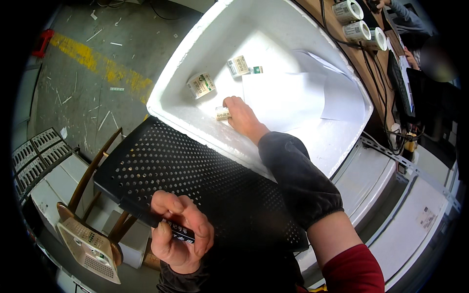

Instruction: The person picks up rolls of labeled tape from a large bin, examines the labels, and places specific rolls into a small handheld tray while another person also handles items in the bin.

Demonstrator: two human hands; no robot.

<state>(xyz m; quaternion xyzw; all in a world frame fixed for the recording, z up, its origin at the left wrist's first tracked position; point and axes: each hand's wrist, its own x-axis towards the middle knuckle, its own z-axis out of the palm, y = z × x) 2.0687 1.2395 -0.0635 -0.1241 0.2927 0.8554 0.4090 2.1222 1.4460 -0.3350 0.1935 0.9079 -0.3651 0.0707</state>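
My left hand is closed around a black marker pen with white print, in front of my body. My right hand, its forearm in a dark sleeve cover, reaches into a white foam box. Its fingers close on the end of a small labelled package low in the box. Farther in lie a larger package with a beige and green label and another labelled package. A small green-labelled piece sits beside that one. White paper sheets cover part of the box's bottom.
A black perforated stool or seat stands between me and the box. Label rolls and cables occupy the desk at right, where another person's hand shows. A beige plastic basket is at lower left.
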